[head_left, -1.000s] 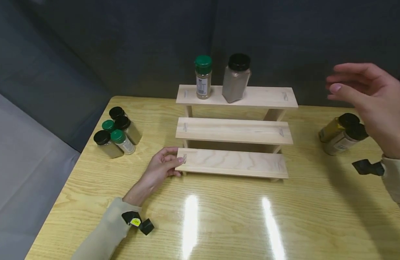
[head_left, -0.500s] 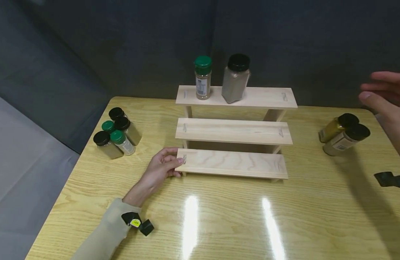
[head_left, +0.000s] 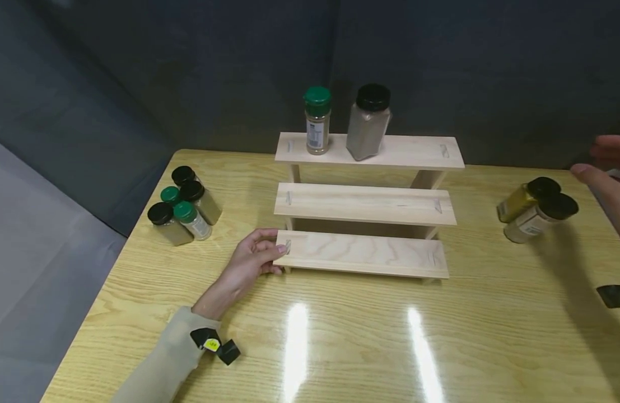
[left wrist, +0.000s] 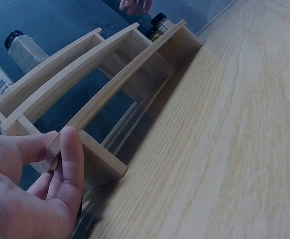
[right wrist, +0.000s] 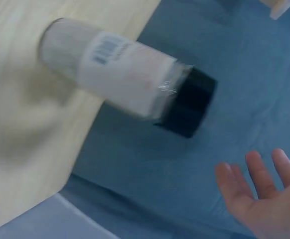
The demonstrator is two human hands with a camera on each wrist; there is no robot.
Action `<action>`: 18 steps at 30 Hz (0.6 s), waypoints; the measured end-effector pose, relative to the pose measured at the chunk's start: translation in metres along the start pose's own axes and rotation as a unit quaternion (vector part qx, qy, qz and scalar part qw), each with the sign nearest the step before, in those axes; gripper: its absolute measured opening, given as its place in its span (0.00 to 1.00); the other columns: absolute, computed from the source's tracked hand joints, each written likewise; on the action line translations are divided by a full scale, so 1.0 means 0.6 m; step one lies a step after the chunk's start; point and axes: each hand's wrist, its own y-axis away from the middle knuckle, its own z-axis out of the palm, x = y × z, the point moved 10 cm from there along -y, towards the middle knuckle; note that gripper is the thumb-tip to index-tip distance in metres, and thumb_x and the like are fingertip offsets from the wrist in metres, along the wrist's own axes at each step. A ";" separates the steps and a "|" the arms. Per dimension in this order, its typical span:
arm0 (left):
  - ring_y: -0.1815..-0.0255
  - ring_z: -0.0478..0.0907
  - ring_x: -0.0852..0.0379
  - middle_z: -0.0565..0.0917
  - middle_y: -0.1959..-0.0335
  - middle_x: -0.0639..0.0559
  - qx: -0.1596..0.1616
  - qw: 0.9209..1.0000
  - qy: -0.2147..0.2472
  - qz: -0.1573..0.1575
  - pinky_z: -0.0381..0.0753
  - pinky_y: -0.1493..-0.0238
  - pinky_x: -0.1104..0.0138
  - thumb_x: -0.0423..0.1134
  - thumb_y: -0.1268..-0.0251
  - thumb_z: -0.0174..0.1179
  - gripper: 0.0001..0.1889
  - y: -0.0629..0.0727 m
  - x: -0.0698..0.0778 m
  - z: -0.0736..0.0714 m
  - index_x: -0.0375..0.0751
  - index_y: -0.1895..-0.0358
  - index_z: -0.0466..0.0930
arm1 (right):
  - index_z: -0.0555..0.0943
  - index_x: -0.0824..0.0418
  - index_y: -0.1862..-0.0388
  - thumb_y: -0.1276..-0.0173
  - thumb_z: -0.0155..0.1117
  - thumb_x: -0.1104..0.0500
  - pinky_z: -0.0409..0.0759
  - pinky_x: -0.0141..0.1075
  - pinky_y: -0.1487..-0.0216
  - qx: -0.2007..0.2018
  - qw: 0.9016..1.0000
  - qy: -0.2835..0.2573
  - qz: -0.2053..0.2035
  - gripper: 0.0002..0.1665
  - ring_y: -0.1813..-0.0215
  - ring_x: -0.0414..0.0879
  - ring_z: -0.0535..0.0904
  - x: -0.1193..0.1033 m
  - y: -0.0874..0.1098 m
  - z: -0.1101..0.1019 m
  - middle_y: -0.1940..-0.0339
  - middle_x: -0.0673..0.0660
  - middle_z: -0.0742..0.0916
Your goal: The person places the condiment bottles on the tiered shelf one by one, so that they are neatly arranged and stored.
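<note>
My left hand (head_left: 246,260) grips the left end of the lowest shelf (head_left: 365,252) of a three-tier wooden spice rack (head_left: 362,201). In the left wrist view its thumb and fingers (left wrist: 71,159) pinch the board's end. On the top shelf stand a green-capped spice jar (head_left: 317,129) and a larger black-capped spice jar (head_left: 368,129). At the right edge my right hand (head_left: 614,190), partly out of the head view, is in the air with fingers spread and nothing in it. Close by stands a black-capped jar with a pale label (head_left: 527,225), seen large in the right wrist view.
Beside that labelled jar is a yellowish jar (head_left: 515,204) with a black cap. Several jars with black or green caps cluster at the table's left, one a green-capped jar (head_left: 196,225). A dark cloth (head_left: 239,67) hangs behind the wooden table (head_left: 350,336).
My right hand has moved right and downward, away from in front of the right-hand jars, which now show fully. The left hand keeps its grip on the lowest shelf.
</note>
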 end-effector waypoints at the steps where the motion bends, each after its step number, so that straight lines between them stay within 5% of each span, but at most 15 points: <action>1: 0.60 0.82 0.57 0.85 0.60 0.50 0.001 1.000 -0.001 0.000 0.89 0.64 0.69 0.23 0.19 0.59 0.25 0.000 0.001 0.000 0.25 0.26 0.64 | 0.77 0.42 0.21 0.18 0.67 0.58 0.65 0.26 0.25 -0.003 1.000 -0.003 0.005 0.30 0.38 0.23 0.72 0.007 0.000 0.002 0.42 0.26 0.78; 9: 0.60 0.83 0.57 0.85 0.60 0.49 0.007 1.000 -0.003 -0.002 0.89 0.65 0.69 0.23 0.20 0.60 0.24 0.000 0.001 0.000 0.25 0.27 0.65 | 0.79 0.43 0.22 0.24 0.70 0.64 0.67 0.22 0.34 0.013 0.996 -0.054 0.073 0.35 0.40 0.26 0.71 0.057 0.007 0.003 0.38 0.30 0.77; 13: 0.61 0.83 0.58 0.84 0.60 0.50 0.008 1.000 -0.001 -0.004 0.89 0.65 0.69 0.23 0.20 0.59 0.25 0.002 0.002 0.000 0.25 0.26 0.64 | 0.82 0.47 0.25 0.29 0.72 0.66 0.68 0.21 0.43 0.032 0.995 -0.072 0.056 0.35 0.45 0.27 0.73 0.069 0.014 0.002 0.40 0.31 0.80; 18: 0.61 0.83 0.58 0.84 0.61 0.50 0.008 1.000 0.000 -0.004 0.89 0.65 0.69 0.23 0.20 0.60 0.24 0.002 0.003 0.002 0.25 0.27 0.65 | 0.83 0.46 0.28 0.31 0.72 0.69 0.68 0.25 0.28 0.035 0.995 -0.082 0.037 0.35 0.44 0.26 0.73 0.077 0.021 0.007 0.45 0.29 0.79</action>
